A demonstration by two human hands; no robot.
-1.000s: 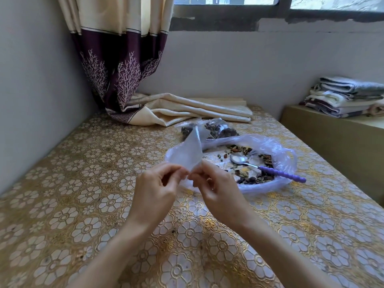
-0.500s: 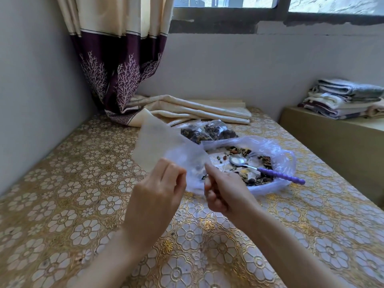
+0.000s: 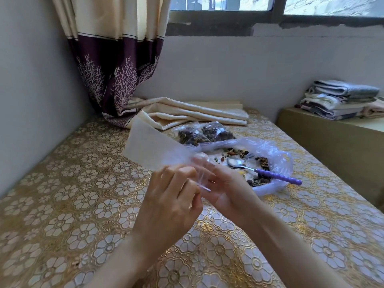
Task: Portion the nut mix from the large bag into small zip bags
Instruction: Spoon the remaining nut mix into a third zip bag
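An empty small zip bag (image 3: 153,149) hangs in the air above the table, slanting up to the left. My left hand (image 3: 172,202) and my right hand (image 3: 226,190) both pinch its mouth end, fingers close together. Behind my right hand lies the large clear bag (image 3: 276,161), spread open flat with scattered nut mix in it. A spoon with a purple handle (image 3: 276,176) rests in that bag, its bowl pointing left. Two filled small bags (image 3: 204,133) of dark nut mix lie just beyond the large bag.
The table wears a gold floral cloth (image 3: 83,204). A folded cream curtain end (image 3: 187,113) lies at the back, under a purple and cream curtain (image 3: 116,59). Walls close off the left and the back. A low shelf with folded towels (image 3: 340,98) stands at right.
The small bag has swung from upright to slanting up-left and flattened out. Both hands have shifted along its mouth end and moved closer together.
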